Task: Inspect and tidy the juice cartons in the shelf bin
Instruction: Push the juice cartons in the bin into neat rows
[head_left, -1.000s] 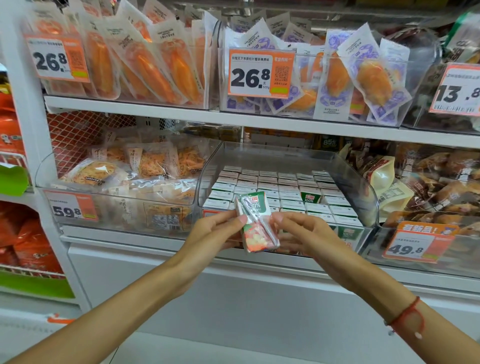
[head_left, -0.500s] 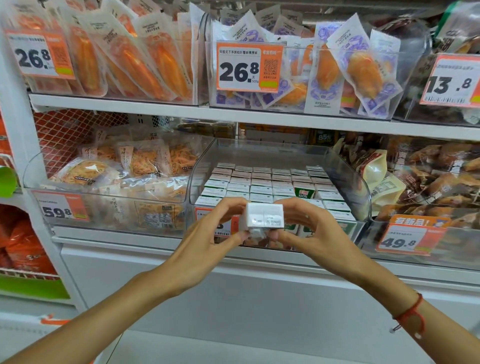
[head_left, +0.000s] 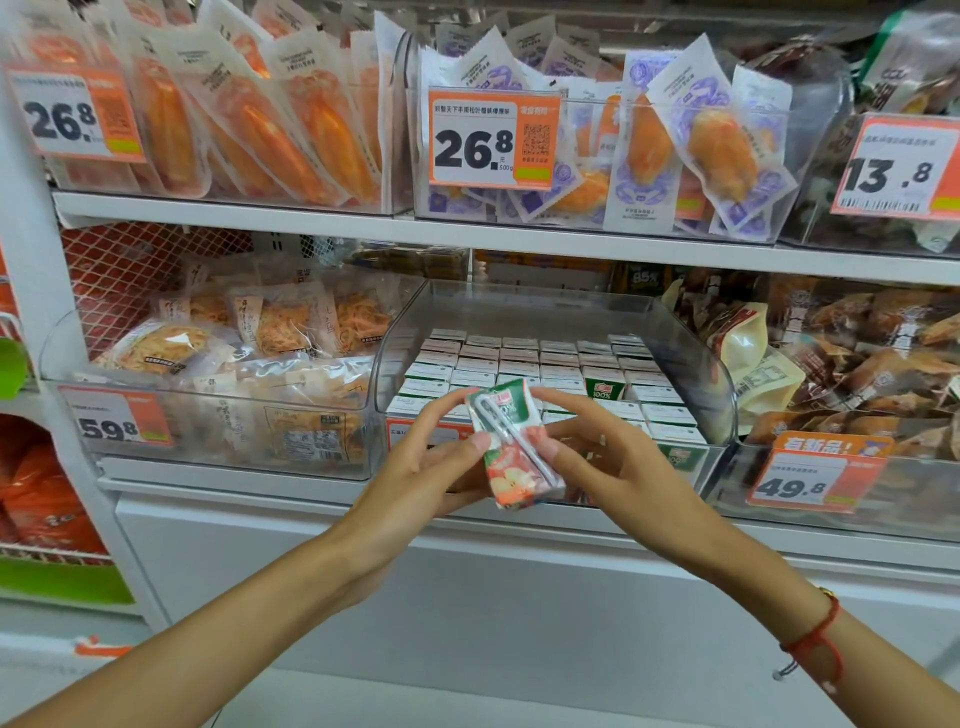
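Note:
A small juice carton (head_left: 511, 447), green at the top with fruit printed below and a wrapped straw taped along its side, hangs tilted in front of the shelf. My left hand (head_left: 415, 467) pinches its left edge and my right hand (head_left: 608, 457) pinches its right edge, fingertips on the carton. Behind it stands a clear plastic bin (head_left: 691, 353) on the middle shelf, filled with rows of upright juice cartons (head_left: 524, 364) showing white tops. One carton (head_left: 603, 387) in the rows shows a green face marked 100%.
A clear bin of bagged shredded snacks (head_left: 249, 364) stands left of the carton bin, and a bin of brown packaged snacks (head_left: 852, 364) stands to its right. Price tags (head_left: 491, 137) hang on the bins. The upper shelf (head_left: 467, 236) holds pouches.
The carton has turned in my hands: its white end faced me half a second ago, and its straw side faces me now, as it did a second ago. Both hands kept hold.

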